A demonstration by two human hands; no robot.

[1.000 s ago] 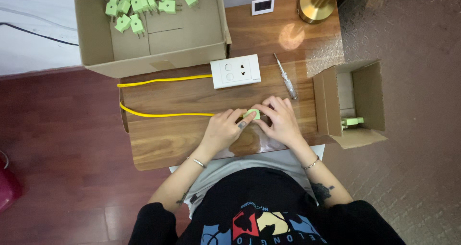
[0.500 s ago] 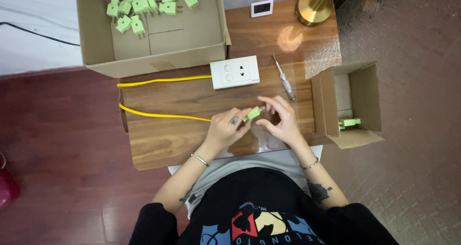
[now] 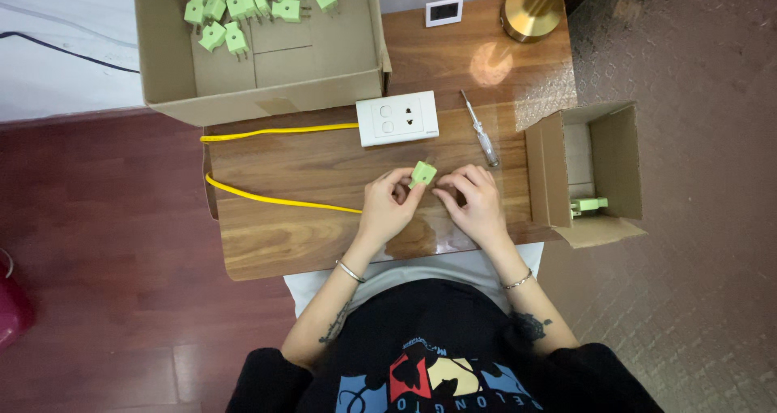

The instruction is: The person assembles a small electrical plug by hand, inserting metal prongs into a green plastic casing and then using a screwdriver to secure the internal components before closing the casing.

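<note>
So the green plug (image 3: 423,172) sits pinched in the left hand (image 3: 388,206) fingertips, just above the worktop (image 3: 267,235), tilted up toward the white socket (image 3: 397,117). Right hand (image 3: 473,202) is curled loosely beside it, fingertips nearly touching, holding nothing I can see.

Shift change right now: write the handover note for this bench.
Left hand: pinches a green plug over the wooden table.
Right hand: beside the plug, fingers curled, seemingly empty.
White socket plate with yellow cable, and a screwdriver, lie just beyond.
Done, apparently: one plug in the small box.
Left: about nine plugs in the big box.
</note>
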